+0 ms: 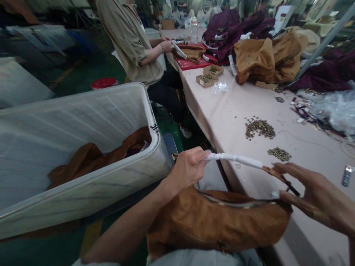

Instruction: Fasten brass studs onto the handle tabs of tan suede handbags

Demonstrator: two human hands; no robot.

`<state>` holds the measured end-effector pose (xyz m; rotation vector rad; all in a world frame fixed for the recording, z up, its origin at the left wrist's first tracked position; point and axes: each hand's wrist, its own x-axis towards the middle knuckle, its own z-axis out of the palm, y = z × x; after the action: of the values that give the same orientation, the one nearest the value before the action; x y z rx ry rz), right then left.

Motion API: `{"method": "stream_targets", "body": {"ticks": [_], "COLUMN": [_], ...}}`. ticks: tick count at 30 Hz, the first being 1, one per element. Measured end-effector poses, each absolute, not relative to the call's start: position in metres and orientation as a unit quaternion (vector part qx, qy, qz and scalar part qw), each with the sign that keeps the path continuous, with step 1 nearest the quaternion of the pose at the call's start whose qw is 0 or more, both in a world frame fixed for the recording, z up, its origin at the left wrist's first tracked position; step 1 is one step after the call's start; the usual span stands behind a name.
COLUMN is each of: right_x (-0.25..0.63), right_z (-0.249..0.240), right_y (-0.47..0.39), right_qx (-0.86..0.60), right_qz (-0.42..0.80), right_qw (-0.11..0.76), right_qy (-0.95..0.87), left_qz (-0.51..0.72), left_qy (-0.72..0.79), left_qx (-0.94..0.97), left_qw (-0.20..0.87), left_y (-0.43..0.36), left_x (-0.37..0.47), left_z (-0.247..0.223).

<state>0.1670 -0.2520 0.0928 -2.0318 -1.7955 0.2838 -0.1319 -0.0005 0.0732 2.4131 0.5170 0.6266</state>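
Note:
A brown handbag [222, 221] lies across my lap, its long zip opening facing up. Its strap is wrapped in white [241, 159] along most of its length. My left hand [188, 168] is closed around the strap's wrapped left end and holds it above the bag. At the other end, a bare brown strap tab [273, 172] with a dark tip runs between the spread thumb and fingers of my right hand [316, 194]. The right fingertips are close to the tab, and the thumb is near the bag's right corner. Whether they touch is unclear.
On the pale table [205, 101] are a large pile of small metal fittings [259, 128] and a smaller pile [280, 153]. Small boxes [206, 80], brown bags [253, 59] and purple bags [227, 27] sit farther back. A white bin [133, 162] stands left; a co-worker [133, 44] handles another bag.

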Motion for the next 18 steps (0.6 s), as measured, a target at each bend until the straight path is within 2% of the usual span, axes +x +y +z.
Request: {"method": "stream_targets", "body": {"ticks": [3,8,12,15,18], "right_x": [0.14,0.117,0.148,0.17,0.185], "right_z": [0.107,0.1,0.076,0.063,0.059], "right_y": [-0.224,-0.191,-0.202,-0.216,-0.223], "right_qx": [-0.722,-0.662,-0.674,-0.689,-0.711], "right_qz": [-0.003,-0.004,-0.023,-0.016,0.009], "right_qw": [0.215,0.221,0.204,0.188,0.177], "right_qy": [-0.657,-0.716,-0.709,-0.699,-0.68], "left_qz": [0.233,0.24,0.269,0.246,0.204], "left_qy": [0.165,0.135,0.31,0.39,0.375], "left_qx": [0.927,0.942,0.891,0.834,0.785], "left_qw": [0.242,0.193,0.192,0.303,0.449], "left_y": [-0.026,-0.05,-0.05,-0.048,-0.051], "left_x": [-0.098,-0.082,-0.113,-0.134,-0.142], "left_z": [0.088,0.101,0.086,0.061,0.042]}}
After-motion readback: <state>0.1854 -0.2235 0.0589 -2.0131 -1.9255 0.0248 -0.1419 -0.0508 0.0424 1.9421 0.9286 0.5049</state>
